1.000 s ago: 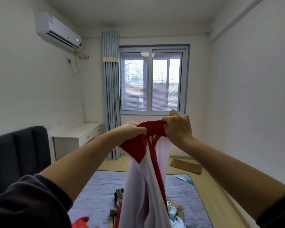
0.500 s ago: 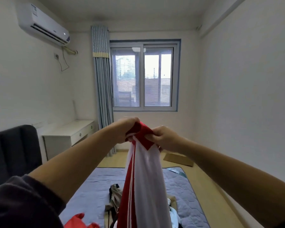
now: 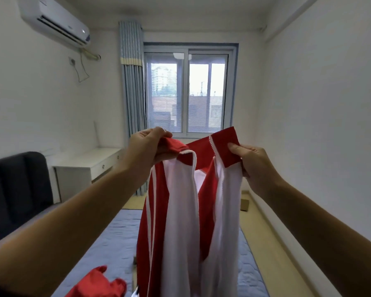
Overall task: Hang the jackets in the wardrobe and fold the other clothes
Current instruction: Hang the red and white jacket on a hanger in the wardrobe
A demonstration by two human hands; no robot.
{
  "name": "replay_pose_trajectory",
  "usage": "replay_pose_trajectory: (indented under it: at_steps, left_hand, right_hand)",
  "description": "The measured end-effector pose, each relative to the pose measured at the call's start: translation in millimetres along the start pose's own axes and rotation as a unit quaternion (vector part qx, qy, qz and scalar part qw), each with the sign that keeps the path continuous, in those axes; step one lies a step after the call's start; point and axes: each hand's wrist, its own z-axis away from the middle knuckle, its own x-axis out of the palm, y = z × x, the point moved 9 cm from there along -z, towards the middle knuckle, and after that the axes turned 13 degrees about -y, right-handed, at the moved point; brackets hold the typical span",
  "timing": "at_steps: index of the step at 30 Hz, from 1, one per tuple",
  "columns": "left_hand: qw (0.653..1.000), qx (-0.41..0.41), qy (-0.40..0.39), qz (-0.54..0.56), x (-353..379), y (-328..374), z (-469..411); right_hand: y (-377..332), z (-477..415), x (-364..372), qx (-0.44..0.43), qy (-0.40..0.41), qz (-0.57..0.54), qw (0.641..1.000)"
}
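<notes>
A red and white jacket [image 3: 180, 221] hangs in the air in front of me, its front open and its white lining facing me. My left hand [image 3: 145, 147] pinches the red collar at the jacket's left top corner. My right hand [image 3: 252, 162] pinches the red collar flap at the right top corner. The two hands are held apart at chest height, which spreads the collar between them. The jacket's lower part runs out of the frame at the bottom.
Below lies a bed with a blue-grey quilted cover [image 3: 116, 243]; a red garment [image 3: 99, 284] lies on it at bottom left. A dark headboard [image 3: 15, 189] and a white desk [image 3: 88, 166] stand at left. A cardboard piece [image 3: 244, 203] lies on the floor by the right wall.
My hands, close together on the bunched collar before, have moved apart sideways. The jacket has opened out between them and shows its white lining.
</notes>
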Motion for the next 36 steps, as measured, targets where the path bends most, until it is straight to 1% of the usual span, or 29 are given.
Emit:
replay_pose_trajectory:
  at_steps: [3, 4, 6, 8, 10, 11, 13, 15, 18, 21, 24, 27, 29, 32, 36]
  left_hand:
    - [1.000, 0.005, -0.004, 0.027, 1, -8, -13]
    - [1.000, -0.010, 0.002, 0.018, -1, -18, -23]
    - [0.997, -0.063, 0.023, -0.042, -4, -52, -48]
    - [0.985, -0.131, 0.002, -0.110, 2, -101, -77]
    - [0.969, -0.195, -0.038, -0.149, 10, -159, -94]
    - [0.964, -0.210, -0.034, -0.156, 8, -187, -97]
    - [0.952, -0.254, 0.008, -0.172, -6, -248, -83]
    - [0.927, -0.324, 0.018, -0.190, -20, -320, -40]
    - [0.886, -0.435, -0.026, -0.157, -25, -419, 56]
    - [0.842, -0.525, -0.006, -0.126, -32, -498, 158]
    - [0.793, -0.602, 0.012, -0.092, -29, -562, 252]
    - [0.750, -0.657, 0.040, -0.061, -24, -614, 337]
    - [0.721, -0.689, 0.054, -0.039, -21, -645, 389]
    - [0.687, -0.722, 0.073, -0.036, -25, -691, 455]
    - [0.646, -0.756, 0.097, -0.038, -39, -737, 518]
  right_hand:
    - [7, -12, 2, -0.004, -0.015, -0.039, 0.999]
    - [17, -20, 2, 0.009, -0.012, -0.048, 0.999]
    - [51, -46, 2, 0.054, 0.008, -0.048, 0.997]
    - [95, -78, 6, 0.116, 0.022, -0.015, 0.993]
    - [145, -102, 17, 0.180, 0.000, 0.013, 0.984]
    - [172, -111, 23, 0.202, -0.020, 0.021, 0.979]
    - [236, -108, 31, 0.233, -0.055, 0.063, 0.969]
    - [302, -73, 36, 0.273, -0.077, 0.111, 0.952]
    - [407, 11, 46, 0.358, -0.110, 0.103, 0.921]
    - [500, 112, 55, 0.471, -0.129, 0.085, 0.869]
    - [570, 203, 68, 0.544, -0.156, 0.059, 0.822]
    - [625, 280, 82, 0.601, -0.168, 0.041, 0.780]
    - [659, 322, 91, 0.618, -0.181, 0.049, 0.763]
    - [706, 377, 108, 0.628, -0.232, 0.078, 0.738]
    - [759, 432, 133, 0.661, -0.243, 0.054, 0.708]
